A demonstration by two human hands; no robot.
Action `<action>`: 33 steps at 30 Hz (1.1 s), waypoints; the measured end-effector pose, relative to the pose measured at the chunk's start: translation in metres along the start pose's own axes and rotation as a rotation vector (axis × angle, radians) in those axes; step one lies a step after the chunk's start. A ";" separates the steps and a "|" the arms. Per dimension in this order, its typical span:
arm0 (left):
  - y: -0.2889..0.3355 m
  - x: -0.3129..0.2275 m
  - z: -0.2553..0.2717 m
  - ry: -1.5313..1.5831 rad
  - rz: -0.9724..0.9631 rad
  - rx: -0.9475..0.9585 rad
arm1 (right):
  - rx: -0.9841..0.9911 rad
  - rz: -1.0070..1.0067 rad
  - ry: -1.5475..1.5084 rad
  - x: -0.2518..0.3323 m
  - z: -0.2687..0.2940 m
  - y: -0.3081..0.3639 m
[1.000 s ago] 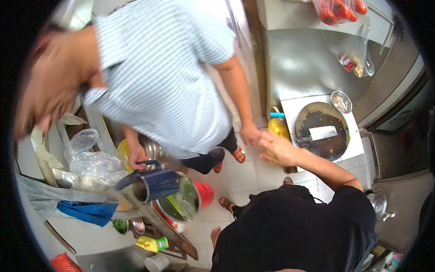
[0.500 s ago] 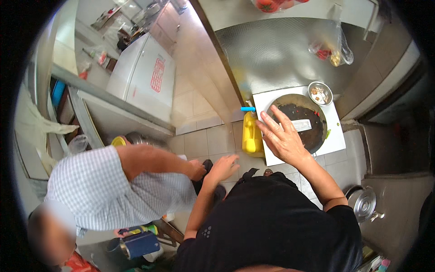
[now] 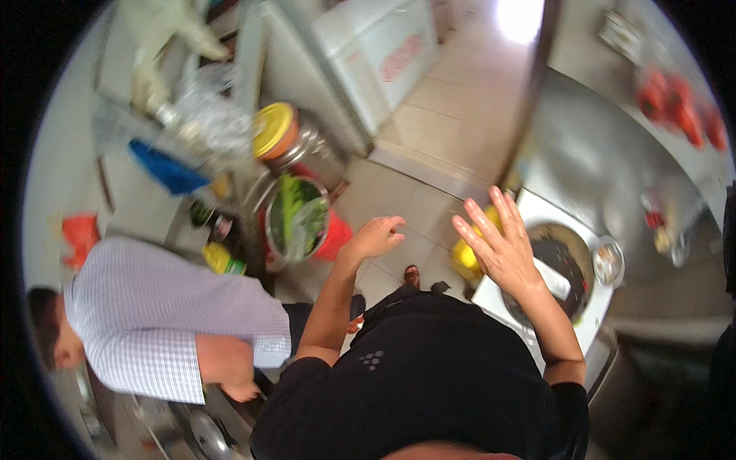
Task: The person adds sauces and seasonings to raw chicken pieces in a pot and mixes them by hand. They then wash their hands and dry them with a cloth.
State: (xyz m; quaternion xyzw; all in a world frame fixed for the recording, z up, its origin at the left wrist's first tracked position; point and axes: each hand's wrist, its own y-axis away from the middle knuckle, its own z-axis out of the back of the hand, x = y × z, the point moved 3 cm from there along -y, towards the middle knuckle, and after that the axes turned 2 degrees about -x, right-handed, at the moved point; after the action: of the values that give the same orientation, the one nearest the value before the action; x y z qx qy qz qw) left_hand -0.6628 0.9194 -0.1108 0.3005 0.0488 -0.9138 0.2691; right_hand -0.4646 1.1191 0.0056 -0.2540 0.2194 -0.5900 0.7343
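My right hand (image 3: 502, 249) is raised in mid-air with its fingers spread, holding nothing. It is nearest to a low white-topped stand (image 3: 537, 208) bearing a dark round board (image 3: 548, 249). On the board rests a pale, flat rectangular piece (image 3: 556, 280), perhaps a cleaver blade, partly covered by my forearm. A small metal bowl (image 3: 608, 261) with pale pieces in it sits at the stand's right corner. Over the tiled floor hangs my left hand (image 3: 373, 238), empty, its fingers loosely extended. Close to its left stands a red bucket (image 3: 333, 236) with green leafy vegetables (image 3: 295, 215).
A person in a checked shirt (image 3: 184, 307) bends at the left. A yellow jug (image 3: 465, 261) stands beside the white stand. Behind the bucket are a steel pot (image 3: 316, 153) and a yellow-lidded tub (image 3: 274, 130). A white freezer (image 3: 383, 61) and a doorway lie ahead.
My view has swung left, bringing the red bucket and tubs into sight and shifting the stand rightward. The person at the left has turned and bent away. Both my hands remain raised and empty.
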 end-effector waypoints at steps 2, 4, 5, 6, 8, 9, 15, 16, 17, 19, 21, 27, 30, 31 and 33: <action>0.031 0.038 0.029 0.037 0.185 -0.128 | 0.089 0.046 -0.110 0.008 -0.020 -0.026; 0.068 0.080 0.067 0.041 0.321 -0.412 | 0.289 0.079 -0.282 0.019 -0.044 -0.049; 0.087 0.100 0.087 0.030 0.355 -0.618 | 0.451 0.079 -0.377 0.025 -0.060 -0.060; 0.102 0.122 0.106 0.026 0.418 -0.787 | 0.382 0.178 -0.382 0.036 -0.072 -0.075; 0.141 0.175 0.152 0.272 0.611 -1.055 | 0.455 0.243 -0.371 0.051 -0.102 -0.104; 0.156 0.198 0.172 0.412 0.585 -1.194 | 0.463 0.275 -0.396 0.060 -0.117 -0.121; 0.201 0.336 0.318 0.075 0.704 -1.509 | 0.848 0.384 -0.346 0.136 -0.222 -0.244; 0.199 0.360 0.340 0.019 0.763 -1.520 | 0.849 0.421 -0.348 0.152 -0.239 -0.267; 0.194 0.384 0.358 0.041 0.780 -1.560 | 0.829 0.468 -0.364 0.168 -0.256 -0.287; 0.185 0.423 0.390 -0.156 0.816 -1.599 | 0.784 0.555 -0.395 0.200 -0.291 -0.329; 0.175 0.447 0.415 -0.363 0.903 -1.557 | 0.690 0.586 -0.421 0.224 -0.321 -0.370; 0.191 0.404 0.420 -0.523 0.473 -1.447 | 0.388 0.669 -0.256 0.262 -0.370 -0.471; 0.213 0.369 0.418 -0.428 0.334 -1.473 | 0.234 0.799 -0.187 0.289 -0.383 -0.517; 0.220 0.364 0.424 -0.387 0.290 -1.463 | 0.165 0.867 -0.193 0.303 -0.386 -0.532; 0.222 0.362 0.437 -0.073 0.119 -1.495 | 0.252 0.856 -0.331 0.334 -0.388 -0.560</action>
State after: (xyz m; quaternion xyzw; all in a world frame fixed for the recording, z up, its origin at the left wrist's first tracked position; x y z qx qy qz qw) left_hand -1.0196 0.4532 0.0534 0.0094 0.6313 -0.6303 0.4518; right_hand -1.0598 0.6502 0.0511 -0.1403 0.1109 -0.2081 0.9616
